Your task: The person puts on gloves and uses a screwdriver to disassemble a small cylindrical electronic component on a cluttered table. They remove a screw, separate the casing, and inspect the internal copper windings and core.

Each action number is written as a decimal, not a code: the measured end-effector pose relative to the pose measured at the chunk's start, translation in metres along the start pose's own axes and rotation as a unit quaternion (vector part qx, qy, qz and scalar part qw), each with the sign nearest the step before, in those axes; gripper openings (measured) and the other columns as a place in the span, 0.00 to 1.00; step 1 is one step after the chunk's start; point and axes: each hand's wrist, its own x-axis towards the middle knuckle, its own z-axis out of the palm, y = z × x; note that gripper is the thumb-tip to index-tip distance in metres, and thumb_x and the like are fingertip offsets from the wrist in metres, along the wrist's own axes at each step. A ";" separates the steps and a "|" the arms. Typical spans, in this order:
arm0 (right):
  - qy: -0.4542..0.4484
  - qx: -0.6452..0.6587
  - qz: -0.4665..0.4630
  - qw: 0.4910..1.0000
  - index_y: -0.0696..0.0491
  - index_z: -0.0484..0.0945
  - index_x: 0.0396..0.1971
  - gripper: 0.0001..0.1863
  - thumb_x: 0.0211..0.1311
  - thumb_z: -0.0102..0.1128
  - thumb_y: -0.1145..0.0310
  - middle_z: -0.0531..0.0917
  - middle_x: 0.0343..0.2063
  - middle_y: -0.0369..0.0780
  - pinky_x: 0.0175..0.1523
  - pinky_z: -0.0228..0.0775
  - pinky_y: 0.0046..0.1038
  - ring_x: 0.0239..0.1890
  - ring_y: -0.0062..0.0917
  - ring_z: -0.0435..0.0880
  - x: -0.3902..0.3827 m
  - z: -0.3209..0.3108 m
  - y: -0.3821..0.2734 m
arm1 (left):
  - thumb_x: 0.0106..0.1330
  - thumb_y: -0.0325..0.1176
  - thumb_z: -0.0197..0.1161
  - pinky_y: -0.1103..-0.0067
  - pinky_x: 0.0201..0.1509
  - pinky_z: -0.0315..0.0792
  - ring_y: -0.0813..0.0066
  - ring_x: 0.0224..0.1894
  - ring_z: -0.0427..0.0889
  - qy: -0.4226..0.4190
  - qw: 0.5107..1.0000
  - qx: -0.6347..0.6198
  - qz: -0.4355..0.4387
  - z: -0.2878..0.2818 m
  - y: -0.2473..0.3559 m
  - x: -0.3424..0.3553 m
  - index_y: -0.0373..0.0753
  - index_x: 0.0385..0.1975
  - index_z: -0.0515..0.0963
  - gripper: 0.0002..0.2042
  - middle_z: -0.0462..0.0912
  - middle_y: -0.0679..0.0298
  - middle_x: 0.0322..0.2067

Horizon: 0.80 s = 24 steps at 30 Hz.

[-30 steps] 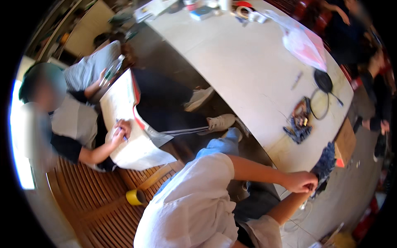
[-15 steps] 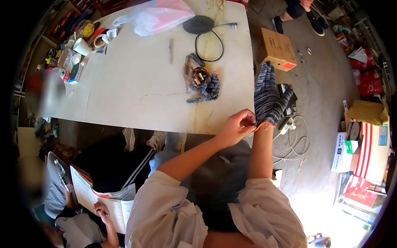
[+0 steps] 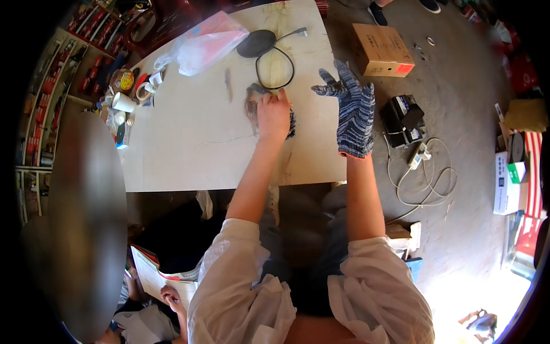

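A grey-and-black knitted glove with an orange cuff covers my right hand (image 3: 356,114). That hand is raised beside the table's right edge, fingers spread, holding nothing. My left hand (image 3: 274,114) is bare and reaches down over the table, its fingers bent onto a second knitted glove (image 3: 292,125). Most of this glove is hidden under the hand; a dark striped part shows at its right side. Just left of my fingers lies a bundle of copper-coloured wire (image 3: 251,108), partly covered by the hand.
On the pale table (image 3: 183,149) lie a black disc (image 3: 256,44) with a looped cable, a plastic bag (image 3: 209,46) and a white cup (image 3: 123,102). Right on the floor are a cardboard box (image 3: 382,50), a black case (image 3: 404,121) and a power strip (image 3: 419,156). Another person sits at lower left.
My left hand has left the right glove's cuff and moved forward-left onto the glove on the table. My gloved right hand has turned and spread its fingers. The view has shifted.
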 end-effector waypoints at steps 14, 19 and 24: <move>-0.139 -0.272 -0.041 0.951 0.58 0.59 0.63 0.39 0.55 0.64 0.57 0.66 0.61 0.43 0.65 0.55 0.30 0.65 0.29 0.60 -0.009 0.022 0.002 | 0.64 0.21 0.50 0.76 0.53 0.69 0.77 0.44 0.74 0.103 0.555 -0.808 -0.170 -0.137 -0.032 -0.013 0.36 0.56 0.67 0.19 0.75 0.66 0.45; -0.133 -0.428 -0.072 0.891 0.57 0.68 0.58 0.30 0.54 0.64 0.64 0.72 0.58 0.41 0.69 0.46 0.32 0.65 0.31 0.61 -0.008 0.041 0.035 | 0.59 0.19 0.49 0.74 0.54 0.68 0.73 0.44 0.74 0.125 0.465 -0.861 -0.164 -0.114 -0.063 -0.036 0.37 0.44 0.71 0.13 0.75 0.65 0.42; -0.166 -0.437 -0.112 0.877 0.57 0.73 0.53 0.22 0.56 0.60 0.74 0.75 0.55 0.42 0.67 0.52 0.32 0.63 0.30 0.65 -0.001 0.065 0.066 | 0.54 0.25 0.49 0.74 0.58 0.64 0.72 0.45 0.73 0.204 0.360 -0.895 -0.170 -0.115 -0.094 -0.043 0.37 0.38 0.70 0.11 0.75 0.65 0.39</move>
